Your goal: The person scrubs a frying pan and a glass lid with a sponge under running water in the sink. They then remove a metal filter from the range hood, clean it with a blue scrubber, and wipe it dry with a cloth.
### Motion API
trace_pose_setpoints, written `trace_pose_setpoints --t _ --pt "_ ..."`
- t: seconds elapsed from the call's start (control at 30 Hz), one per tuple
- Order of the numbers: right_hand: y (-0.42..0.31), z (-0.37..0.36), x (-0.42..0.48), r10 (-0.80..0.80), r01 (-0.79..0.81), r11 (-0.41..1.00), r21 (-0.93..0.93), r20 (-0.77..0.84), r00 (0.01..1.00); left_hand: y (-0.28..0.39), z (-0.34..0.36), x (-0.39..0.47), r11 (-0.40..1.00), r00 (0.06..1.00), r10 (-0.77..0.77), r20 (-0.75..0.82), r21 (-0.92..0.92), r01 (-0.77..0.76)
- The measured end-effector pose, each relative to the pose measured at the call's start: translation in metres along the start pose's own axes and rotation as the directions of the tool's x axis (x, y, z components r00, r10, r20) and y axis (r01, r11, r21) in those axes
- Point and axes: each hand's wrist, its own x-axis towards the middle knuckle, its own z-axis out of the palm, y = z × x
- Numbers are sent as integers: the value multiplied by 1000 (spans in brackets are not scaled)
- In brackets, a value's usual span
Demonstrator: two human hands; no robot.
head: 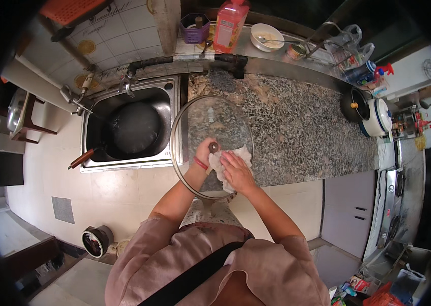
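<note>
A round clear glass pot lid [204,114] with a metal rim is held over the counter's front edge near the sink. My left hand [204,152] grips its brown knob [214,147] from behind; the rim passes in front of that forearm, which wears a red band. Pressed against the near face of the glass is a crumpled white cloth [227,185], under the spread fingers of my right hand [238,172]. Part of the cloth is covered by those fingers.
Left of the lid, a steel sink [123,167] holds a dark pan [135,126] with cloudy water and a wooden handle [81,158]. Along the granite counter [295,130] stand a rice cooker [378,116], a pink bottle [230,26] and a white bowl [267,36]. A bin [97,240] is behind left.
</note>
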Motion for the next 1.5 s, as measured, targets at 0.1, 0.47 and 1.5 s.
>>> trace_pose_setpoints --t 0.1,0.47,1.5 --pt "7 6 -1 34 -35 999 -18 -33 999 -7 -4 1 998 1000 11 13 -59 -10" --pt "54 1 3 128 -140 978 -157 -83 988 30 -6 -38 967 961 -229 153 151 206" --pt "-4 13 6 8 16 996 92 -258 966 87 55 -105 867 996 65 -62 498 -26"
